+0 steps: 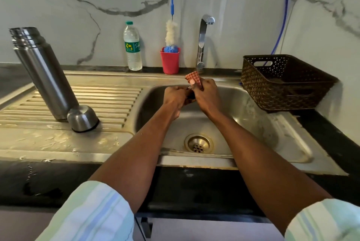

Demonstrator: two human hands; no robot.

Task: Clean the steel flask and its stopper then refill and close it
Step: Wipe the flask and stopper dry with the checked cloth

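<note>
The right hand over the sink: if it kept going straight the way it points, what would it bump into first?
Probably the tap base at the sink's back edge: the right hand, gripping a checked cloth, points that way. Depth is unclear.

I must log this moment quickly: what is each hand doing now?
Left hand: grips a small dark object, likely the stopper, mostly hidden.
Right hand: pinches a checked cloth.

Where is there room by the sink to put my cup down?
The ridged drainboard is bare between the steel cap and the sink. So is the wet flat strip in front of the cap. The back ledge is crowded: water bottle, red cup, tap. The brown basket fills the right corner.
</note>
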